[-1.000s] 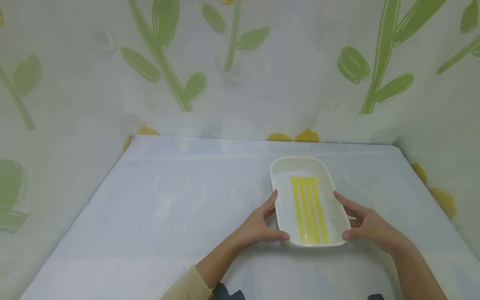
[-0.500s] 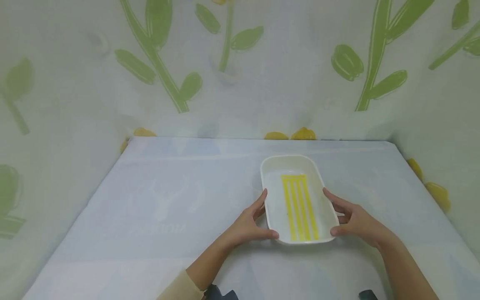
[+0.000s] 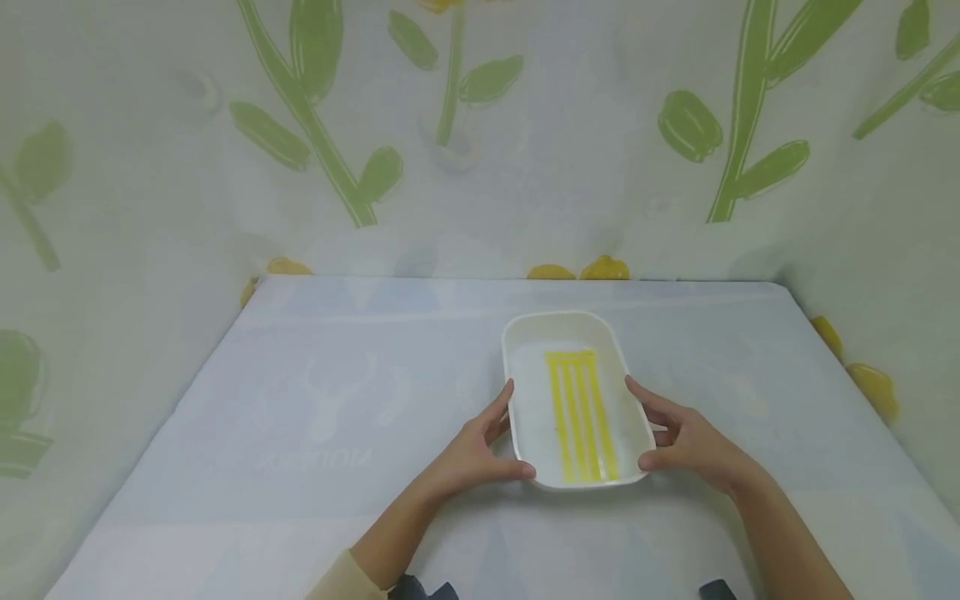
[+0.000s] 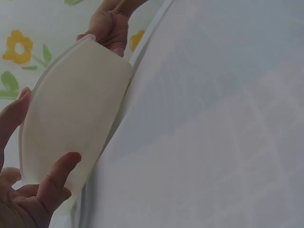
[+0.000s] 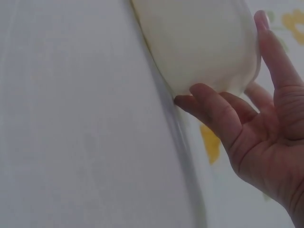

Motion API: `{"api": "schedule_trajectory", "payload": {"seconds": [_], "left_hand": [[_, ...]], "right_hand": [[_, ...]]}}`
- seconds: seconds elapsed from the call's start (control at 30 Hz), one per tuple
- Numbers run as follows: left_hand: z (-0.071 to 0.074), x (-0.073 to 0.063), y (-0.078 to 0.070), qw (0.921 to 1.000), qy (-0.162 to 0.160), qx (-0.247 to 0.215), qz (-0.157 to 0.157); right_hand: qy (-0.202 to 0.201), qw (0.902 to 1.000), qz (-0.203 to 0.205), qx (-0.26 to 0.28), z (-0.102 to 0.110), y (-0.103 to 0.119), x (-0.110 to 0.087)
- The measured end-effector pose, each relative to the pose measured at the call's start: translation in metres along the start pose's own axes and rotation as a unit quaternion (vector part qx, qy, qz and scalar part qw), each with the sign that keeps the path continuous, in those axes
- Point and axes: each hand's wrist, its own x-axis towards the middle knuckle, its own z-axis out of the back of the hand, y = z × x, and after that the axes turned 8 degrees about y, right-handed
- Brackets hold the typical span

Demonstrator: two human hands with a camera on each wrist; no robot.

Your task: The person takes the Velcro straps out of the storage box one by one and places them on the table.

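A white rectangular dish (image 3: 527, 408) with rounded corners is held between both hands over the table, right of its middle. On its floor run several yellow stripes (image 3: 581, 417), joined by a crossbar at the far end; whether they are tape, paint or loose strips I cannot tell. My left hand (image 3: 474, 454) grips the left side, thumb at the near left corner of the rim. From the right, my right hand (image 3: 693, 442) holds the opposite side, its thumb on the near right corner. Both wrist views show fingertips against the outer wall of the dish (image 4: 78, 104).
A pale blue and white cloth covers the table (image 3: 300, 400), whose far edge meets a light wall (image 3: 562, 167) printed with green leaves and yellow flowers. Similar walls stand left and right. Dark objects (image 3: 420, 588) show at the bottom edge, near the forearms.
The dish and both hands have shifted left in the head view, partly with a small camera turn. The grip on both sides stays the same.
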Motion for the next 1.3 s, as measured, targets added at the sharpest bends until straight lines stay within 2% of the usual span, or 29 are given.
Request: {"api": "schedule_trajectory", "payload": {"seconds": [0.23,0.43,0.6,0.73,0.83,0.97,1.17,1.3], "left_hand": [[0.007,-0.007,0.000,1.0000,0.000,0.000,-0.003],[0.014,-0.011,0.001,1.0000,-0.001,0.008,-0.004],[0.021,-0.015,0.000,0.9999,0.000,0.013,0.005],[0.028,-0.017,0.000,0.9999,0.000,0.008,0.009],[0.032,-0.018,0.000,0.9999,0.003,0.004,0.010],[0.036,-0.018,-0.003,0.9999,0.007,0.000,0.013],[0.043,-0.012,-0.015,0.9990,-0.016,0.017,0.037],[0.052,-0.007,-0.021,0.9959,-0.042,0.060,0.053]], "right_hand": [[-0.020,0.9984,0.017,-0.049,-0.006,-0.002,0.006],[-0.025,0.9982,0.046,-0.031,-0.014,-0.008,0.012],[-0.045,0.9957,0.078,-0.021,-0.023,-0.015,0.016],[-0.067,0.9874,0.141,-0.022,-0.032,-0.022,0.020],[-0.079,0.9744,0.209,-0.023,-0.038,-0.029,0.022],[-0.090,0.9605,0.262,-0.022,-0.042,-0.035,0.025],[-0.083,0.9541,0.287,-0.019,-0.040,-0.037,0.027],[-0.078,0.9550,0.286,-0.006,-0.039,-0.037,0.028]]}}
